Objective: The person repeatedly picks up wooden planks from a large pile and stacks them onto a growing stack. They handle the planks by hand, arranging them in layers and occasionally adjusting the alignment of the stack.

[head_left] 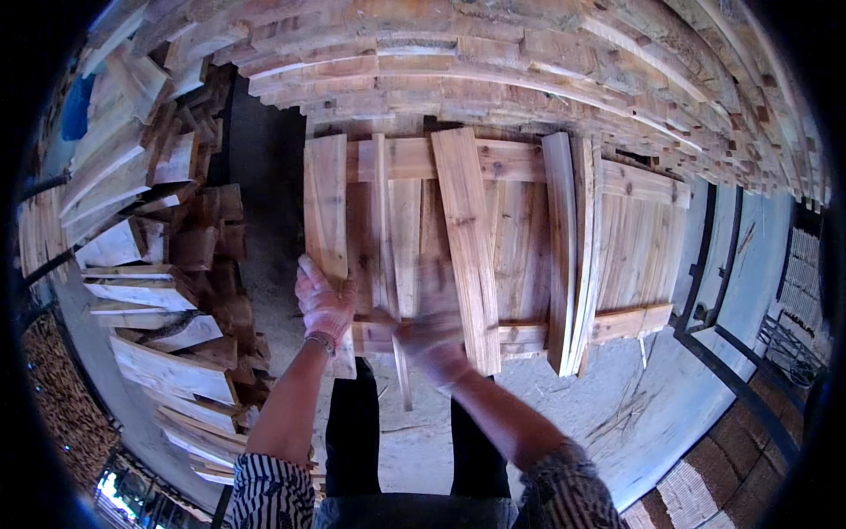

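Note:
In a pale, thin glove, my left hand (323, 302) is closed on the lower part of a wooden board (327, 207) at the left end of a slatted wood stack. My right hand (430, 339), gloved too, is smeared by motion near the lower end of a narrow slat (382, 238); its fingers cannot be made out. Just right of it, a wider board (465, 251) lies slightly slanted across the stack. Farther right, a few boards (561, 251) lie close together. Beneath them all run two crosswise rails, an upper rail (520, 159) and a lower rail (630, 324).
A high pile of boards (493, 66) fills the far side. Along the left, a rough heap of cut boards (167, 291) rises beside a dark gap. Dark metal bars (736, 366) stand at the right. My legs (354, 432) are close to the stack's near edge.

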`<state>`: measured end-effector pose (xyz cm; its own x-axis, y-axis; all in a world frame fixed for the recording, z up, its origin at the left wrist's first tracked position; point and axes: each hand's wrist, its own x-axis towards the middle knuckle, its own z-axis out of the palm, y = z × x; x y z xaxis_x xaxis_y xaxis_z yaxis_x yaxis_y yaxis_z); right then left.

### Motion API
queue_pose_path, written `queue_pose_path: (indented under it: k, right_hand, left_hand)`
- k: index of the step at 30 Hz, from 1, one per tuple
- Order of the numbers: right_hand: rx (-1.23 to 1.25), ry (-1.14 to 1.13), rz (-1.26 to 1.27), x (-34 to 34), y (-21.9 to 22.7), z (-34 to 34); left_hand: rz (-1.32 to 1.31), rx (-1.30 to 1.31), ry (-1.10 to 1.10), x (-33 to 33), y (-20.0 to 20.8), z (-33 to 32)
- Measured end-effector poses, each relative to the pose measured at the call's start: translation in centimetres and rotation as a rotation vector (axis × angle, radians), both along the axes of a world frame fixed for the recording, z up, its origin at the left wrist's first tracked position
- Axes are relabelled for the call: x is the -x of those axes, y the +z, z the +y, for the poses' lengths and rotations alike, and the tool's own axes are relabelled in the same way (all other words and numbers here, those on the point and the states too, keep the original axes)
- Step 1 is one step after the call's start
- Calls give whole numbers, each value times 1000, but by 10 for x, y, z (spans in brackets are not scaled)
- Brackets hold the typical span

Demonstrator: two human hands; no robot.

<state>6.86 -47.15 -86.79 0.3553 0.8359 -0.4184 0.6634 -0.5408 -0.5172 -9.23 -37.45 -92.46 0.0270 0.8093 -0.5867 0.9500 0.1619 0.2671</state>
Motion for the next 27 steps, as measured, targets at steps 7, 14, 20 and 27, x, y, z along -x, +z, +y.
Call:
queue_pose_path:
  k: [7, 14, 20, 27]
  right_hand:
    - [-96, -416, 419, 15, -65, 1]
    - [366, 362, -109, 13, -26, 75]
    - [135, -98, -339, -29, -33, 36]
    - [134, -120, -186, -60, -46, 9]
  left_hand:
    - [-324, 9, 38, 21, -9, 16]
    - [-310, 102, 164, 37, -32, 22]
    - [-523, 170, 390, 36, -13, 45]
    - [-486, 134, 287, 31, -41, 52]
